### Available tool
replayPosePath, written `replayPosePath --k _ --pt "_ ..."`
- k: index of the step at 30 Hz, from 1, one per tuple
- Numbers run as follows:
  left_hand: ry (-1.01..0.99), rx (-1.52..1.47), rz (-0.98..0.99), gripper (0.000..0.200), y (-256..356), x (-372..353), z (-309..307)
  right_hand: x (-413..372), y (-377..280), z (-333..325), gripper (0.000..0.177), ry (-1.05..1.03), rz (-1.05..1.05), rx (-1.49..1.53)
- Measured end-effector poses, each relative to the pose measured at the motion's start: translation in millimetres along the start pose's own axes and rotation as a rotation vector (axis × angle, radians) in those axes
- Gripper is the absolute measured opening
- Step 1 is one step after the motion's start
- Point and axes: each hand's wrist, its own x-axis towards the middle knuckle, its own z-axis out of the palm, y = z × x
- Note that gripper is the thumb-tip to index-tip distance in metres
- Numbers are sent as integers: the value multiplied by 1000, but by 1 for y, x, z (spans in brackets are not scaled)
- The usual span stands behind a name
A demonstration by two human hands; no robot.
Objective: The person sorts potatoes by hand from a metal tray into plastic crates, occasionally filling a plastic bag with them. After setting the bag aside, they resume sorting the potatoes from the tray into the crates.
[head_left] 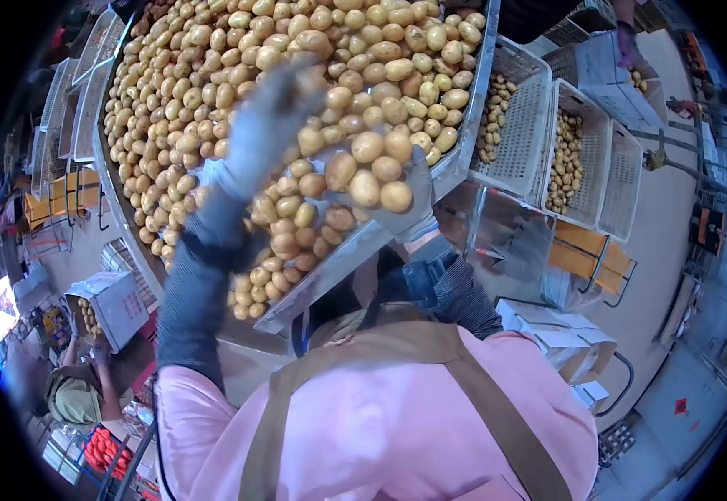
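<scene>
A metal-edged sorting table [330, 275] is heaped with yellow-brown potatoes [188, 108]. My left hand [267, 125], in a pale glove, is over the heap and smeared by motion. Its fingers are too blurred to show whether they grip a potato. At the near right edge of the table, my right hand [409, 200], also gloved, cradles several potatoes [372, 171] against its palm and fingers. The dark sleeves are pulled over both forearms. Loose potatoes lie between the two hands and along the table's near rim.
White plastic crates [576, 159] with potatoes stand off the table's right side. Cardboard boxes [559, 334] are at my right, and another box [108, 309] with potatoes is at the left, near a co-worker [79, 388]. A co-worker's gloved hand [628, 46] is by a carton at upper right.
</scene>
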Motion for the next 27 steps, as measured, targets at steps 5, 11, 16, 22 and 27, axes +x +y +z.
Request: replayPosePath --k 5,11,16,22,27 --pt "-433 383 149 59 96 -92 22 -37 11 29 45 242 -97 -288" --pt "-545 -55 -127 39 76 -87 24 -64 15 25 41 98 161 251" --pt "-302 668 -71 38 -11 34 38 -52 9 15 31 -78 35 88" --pt "-473 663 -209 32 -40 72 58 -58 -27 41 26 -267 -11 154" --pt "-103 97 -78 37 -99 1 53 -105 -82 59 20 -437 -292 406"
